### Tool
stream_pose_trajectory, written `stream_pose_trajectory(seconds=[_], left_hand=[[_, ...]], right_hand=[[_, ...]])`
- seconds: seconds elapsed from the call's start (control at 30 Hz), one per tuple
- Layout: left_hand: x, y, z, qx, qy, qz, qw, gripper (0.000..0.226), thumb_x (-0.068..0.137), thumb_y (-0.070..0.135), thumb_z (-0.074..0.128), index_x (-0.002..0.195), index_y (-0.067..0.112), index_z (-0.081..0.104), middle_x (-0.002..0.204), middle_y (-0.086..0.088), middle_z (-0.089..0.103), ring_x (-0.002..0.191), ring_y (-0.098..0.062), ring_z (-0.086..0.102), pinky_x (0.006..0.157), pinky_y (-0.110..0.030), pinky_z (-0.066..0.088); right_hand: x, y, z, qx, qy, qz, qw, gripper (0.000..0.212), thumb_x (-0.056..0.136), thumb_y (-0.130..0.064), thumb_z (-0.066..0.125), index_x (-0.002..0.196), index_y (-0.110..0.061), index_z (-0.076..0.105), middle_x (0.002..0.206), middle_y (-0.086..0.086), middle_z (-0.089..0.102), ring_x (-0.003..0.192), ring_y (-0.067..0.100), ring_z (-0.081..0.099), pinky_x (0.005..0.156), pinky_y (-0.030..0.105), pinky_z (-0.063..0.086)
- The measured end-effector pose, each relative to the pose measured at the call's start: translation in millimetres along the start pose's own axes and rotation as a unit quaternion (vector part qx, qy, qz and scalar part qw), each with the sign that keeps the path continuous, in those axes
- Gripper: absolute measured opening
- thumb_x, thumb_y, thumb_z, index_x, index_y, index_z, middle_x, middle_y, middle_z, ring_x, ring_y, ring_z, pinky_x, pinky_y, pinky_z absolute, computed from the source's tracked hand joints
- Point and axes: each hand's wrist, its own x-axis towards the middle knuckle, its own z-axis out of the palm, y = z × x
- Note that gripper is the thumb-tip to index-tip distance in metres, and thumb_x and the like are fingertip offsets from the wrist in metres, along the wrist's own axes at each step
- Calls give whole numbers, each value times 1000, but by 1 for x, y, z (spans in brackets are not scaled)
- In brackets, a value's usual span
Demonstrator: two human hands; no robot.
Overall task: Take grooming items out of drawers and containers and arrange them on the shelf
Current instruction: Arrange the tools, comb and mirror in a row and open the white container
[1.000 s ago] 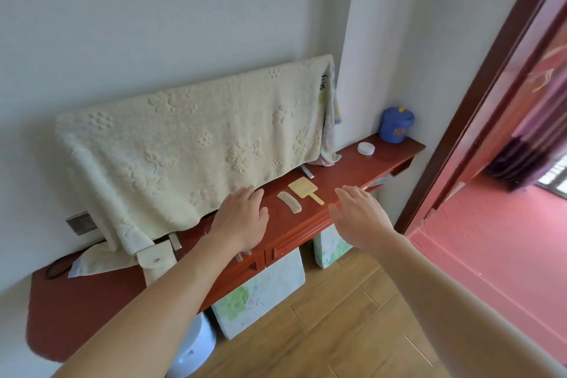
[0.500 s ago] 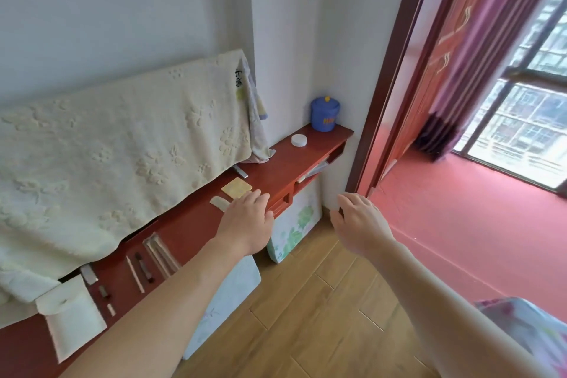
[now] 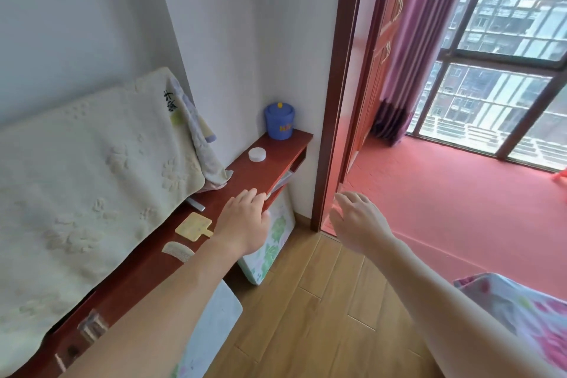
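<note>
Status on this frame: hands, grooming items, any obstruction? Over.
Left hand open, at shelf front edge. Right hand open, empty, off the shelf. Mirror, comb, white jar lie on shelf. Nothing between hands and items.

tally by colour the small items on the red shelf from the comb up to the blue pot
blue: 1, lidded pot
white: 1, round jar
silver: 1, flat bar
yellow: 1, handled paddle
cream: 1, comb
total: 5
</note>
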Motion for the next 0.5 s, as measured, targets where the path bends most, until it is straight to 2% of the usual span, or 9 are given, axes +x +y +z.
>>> stream_pose_trajectory(seconds=[0.2, 0.5], left_hand=[[60, 25, 10, -3, 6, 1, 1000, 53, 104, 34, 29, 153, 14, 32, 160, -7, 30, 150, -22, 20, 123, -40, 17], [151, 62, 17, -7, 32, -77, 997, 52, 104, 32, 33, 152, 12, 34, 159, -8, 31, 149, -22, 22, 121, -39, 18]], right_hand=[[57, 46, -4, -20, -7, -11, 1000, 37, 100, -35, 33, 124, -15, 53, 132, 4, 54, 127, 24, 42, 107, 36, 35], [172, 106, -21, -38, -11, -97, 994, 35, 99, -32, 33, 117, -14, 56, 122, 2, 57, 121, 24, 47, 105, 35, 37]])
